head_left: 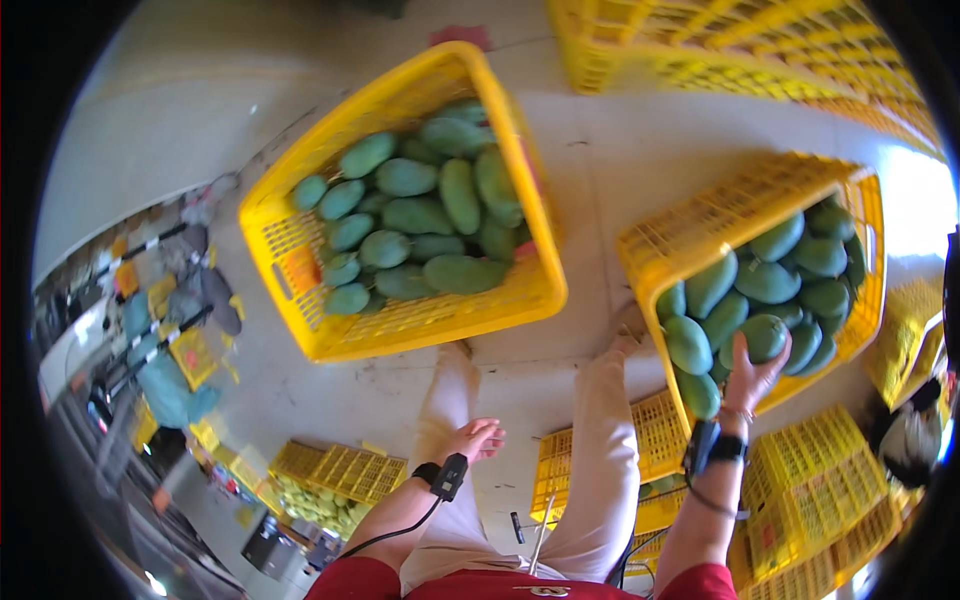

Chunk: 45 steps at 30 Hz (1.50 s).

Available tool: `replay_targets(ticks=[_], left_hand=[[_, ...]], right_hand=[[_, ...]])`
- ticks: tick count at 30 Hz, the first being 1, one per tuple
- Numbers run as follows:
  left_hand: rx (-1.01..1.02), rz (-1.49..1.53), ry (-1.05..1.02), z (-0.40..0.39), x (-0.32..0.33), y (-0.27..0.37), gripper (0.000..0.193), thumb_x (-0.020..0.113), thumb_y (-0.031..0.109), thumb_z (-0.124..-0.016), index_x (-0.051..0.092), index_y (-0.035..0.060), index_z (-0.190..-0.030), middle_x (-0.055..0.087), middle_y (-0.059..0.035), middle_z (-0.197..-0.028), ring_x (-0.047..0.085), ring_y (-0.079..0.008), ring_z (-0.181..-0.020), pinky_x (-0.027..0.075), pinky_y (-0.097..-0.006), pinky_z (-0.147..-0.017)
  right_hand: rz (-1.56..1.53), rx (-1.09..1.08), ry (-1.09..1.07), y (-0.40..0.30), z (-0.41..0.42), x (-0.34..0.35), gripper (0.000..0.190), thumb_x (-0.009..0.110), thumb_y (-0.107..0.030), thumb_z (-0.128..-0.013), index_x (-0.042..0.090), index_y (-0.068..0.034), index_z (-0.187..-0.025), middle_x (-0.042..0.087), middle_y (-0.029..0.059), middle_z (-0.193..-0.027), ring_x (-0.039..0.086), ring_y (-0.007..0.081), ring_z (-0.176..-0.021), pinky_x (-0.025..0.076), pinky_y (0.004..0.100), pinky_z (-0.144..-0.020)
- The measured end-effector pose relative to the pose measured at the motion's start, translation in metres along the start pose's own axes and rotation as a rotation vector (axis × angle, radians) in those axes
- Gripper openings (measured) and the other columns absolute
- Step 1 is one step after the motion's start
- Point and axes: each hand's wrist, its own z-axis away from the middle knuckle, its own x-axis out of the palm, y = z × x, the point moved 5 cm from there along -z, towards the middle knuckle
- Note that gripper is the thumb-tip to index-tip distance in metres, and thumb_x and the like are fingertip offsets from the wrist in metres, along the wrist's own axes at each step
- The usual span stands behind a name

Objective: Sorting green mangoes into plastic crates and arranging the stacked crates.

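Note:
My right hand (pixel 759 382) has its thumb and fingers around a green mango (pixel 765 335) at the near side of a yellow plastic crate (pixel 694 225). More green mangoes (pixel 766 281) are heaped inside that crate around the hand. In front of my left thigh hangs my left hand (pixel 480 440), holding nothing, its fingers loosely bent. Ahead of it sits a second yellow crate (pixel 420 337), with green mangoes (pixel 416 216) piled in its middle and against its right wall.
Large yellow crates (pixel 720 45) stand at the upper right. Stacked crates (pixel 821 487) are at the lower right, and one crate (pixel 555 469) is behind my legs. Crates and pale fruit (pixel 315 502) lie lower left. A cable (pixel 394 531) runs from my left wrist device.

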Motion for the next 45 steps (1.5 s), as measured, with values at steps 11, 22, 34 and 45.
replay_targets(ticks=[11, 22, 34, 45], left_hand=[[0.014, 0.323, -0.186, 0.009, -0.044, 0.012, 0.032, 0.044, 0.023, -0.090, 0.042, 0.0081, -0.118, 0.054, -0.0106, -0.108, 0.055, -0.0208, -0.096, 0.046, -0.0321, -0.078], [-0.003, 0.418, -0.301, 0.024, -0.081, 0.044, 0.032, 0.045, 0.023, -0.089, 0.043, 0.0072, -0.117, 0.053, -0.0109, -0.110, 0.055, -0.0201, -0.097, 0.045, -0.0314, -0.079], [-0.033, 0.291, -0.179, 0.010, -0.053, 0.029, 0.027, 0.050, 0.025, -0.087, 0.046, 0.0123, -0.110, 0.056, -0.0081, -0.100, 0.056, -0.0214, -0.089, 0.046, -0.0347, -0.075], [-0.028, 0.013, -0.006, 0.047, 0.056, 0.056, 0.031, 0.054, 0.026, -0.083, 0.046, 0.0120, -0.109, 0.054, -0.0082, -0.097, 0.055, -0.0215, -0.085, 0.046, -0.0357, -0.073]], right_hand=[[0.134, -1.016, -0.835, -0.306, 0.156, 0.295, 0.073, 0.074, -0.014, -0.054, 0.040, -0.011, -0.119, 0.043, 0.0126, -0.117, 0.043, 0.0327, -0.107, 0.036, 0.0414, -0.090], [0.516, -1.265, -0.712, -0.315, 0.187, 0.488, 0.061, 0.065, -0.007, -0.062, 0.043, -0.015, -0.119, 0.046, 0.0117, -0.115, 0.041, 0.0303, -0.110, 0.032, 0.0430, -0.094], [0.183, -0.513, -1.023, -0.173, 0.211, 0.158, 0.041, 0.058, -0.009, -0.072, 0.048, -0.008, -0.111, 0.049, 0.0131, -0.112, 0.050, 0.0307, -0.101, 0.043, 0.0369, -0.085], [-0.365, 0.476, -0.027, 0.062, -0.039, -0.055, 0.052, 0.061, -0.018, -0.078, 0.038, -0.003, -0.121, 0.057, 0.0106, -0.091, 0.054, 0.0145, -0.079, 0.046, 0.0258, -0.068]])
